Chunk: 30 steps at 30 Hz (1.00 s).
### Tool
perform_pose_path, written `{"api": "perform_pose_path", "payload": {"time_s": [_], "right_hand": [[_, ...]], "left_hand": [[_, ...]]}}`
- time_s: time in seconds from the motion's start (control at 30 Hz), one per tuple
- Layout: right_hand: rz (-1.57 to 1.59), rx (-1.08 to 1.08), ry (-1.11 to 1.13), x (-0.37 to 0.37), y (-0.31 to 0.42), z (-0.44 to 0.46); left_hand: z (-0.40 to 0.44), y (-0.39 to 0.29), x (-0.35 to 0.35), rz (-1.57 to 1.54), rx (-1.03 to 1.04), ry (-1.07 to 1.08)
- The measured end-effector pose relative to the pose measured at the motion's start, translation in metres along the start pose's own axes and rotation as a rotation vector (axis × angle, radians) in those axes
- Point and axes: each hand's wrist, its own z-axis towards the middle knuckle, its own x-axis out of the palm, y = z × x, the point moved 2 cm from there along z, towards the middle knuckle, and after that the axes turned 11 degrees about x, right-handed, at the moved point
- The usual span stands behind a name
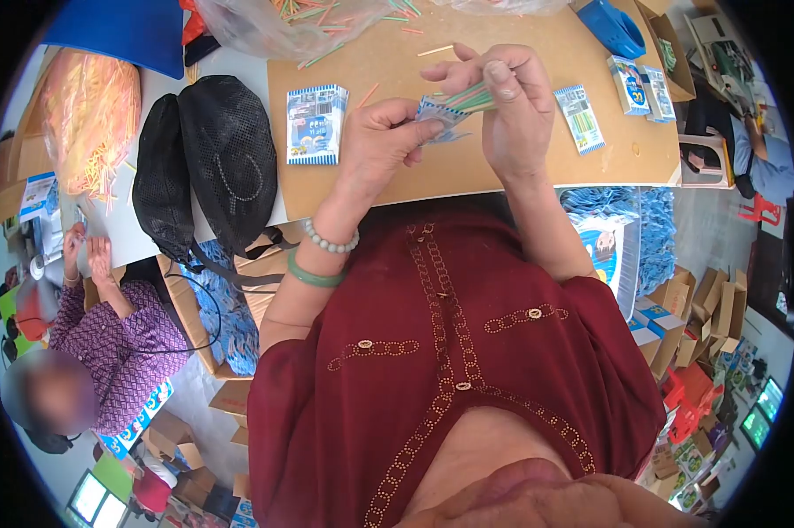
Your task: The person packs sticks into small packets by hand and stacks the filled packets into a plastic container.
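Observation:
My left hand (386,145), with a bead bracelet and a green bangle on its wrist, is closed on a small blue-and-white printed packet (441,113). A bundle of thin green and pink sticks (472,99) sits at the packet's upper end. My right hand (517,101) pinches that bundle between thumb and fingers. Whether the stick ends are inside the packet is hard to make out. To the left of my hands lies a stack of printed packets (316,125) on the brown board (467,176). A filled packet (580,119) lies to the right.
Two small printed packs (630,86) stand by a blue tape-dispenser-like object (610,28). A clear bag of sticks (282,26) lies at the far edge. Black mesh bags (225,158) and a large bag of sticks (89,123) lie left. A co-worker (120,343) sits there.

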Motion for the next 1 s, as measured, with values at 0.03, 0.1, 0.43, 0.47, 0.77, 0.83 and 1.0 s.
{"api": "perform_pose_path", "payload": {"time_s": [0.03,0.1,0.43,0.47,0.77,0.83,1.0], "right_hand": [[0.039,-0.005,0.001,-0.002,0.0,0.001],[0.013,-0.022,0.002,-0.002,0.0,0.0],[0.038,0.182,0.076,0.005,-0.009,-0.006],[0.039,0.181,0.078,0.005,-0.01,-0.005],[-0.236,0.365,0.146,-0.007,-0.014,-0.009],[-0.337,0.469,0.11,-0.018,-0.02,-0.012],[-0.213,0.506,0.066,-0.029,-0.035,-0.019]], "left_hand": [[0.0,0.002,-0.002,0.002,0.002,0.008],[-0.001,0.003,-0.002,0.003,0.001,0.015],[-0.005,0.001,0.0,0.027,0.103,0.017],[-0.005,0.0,0.0,0.036,0.12,0.03],[0.006,0.014,-0.004,-0.306,0.05,-0.009],[0.008,0.016,-0.009,-0.364,0.105,0.008],[0.006,0.013,-0.004,-0.357,0.189,0.039]]}}
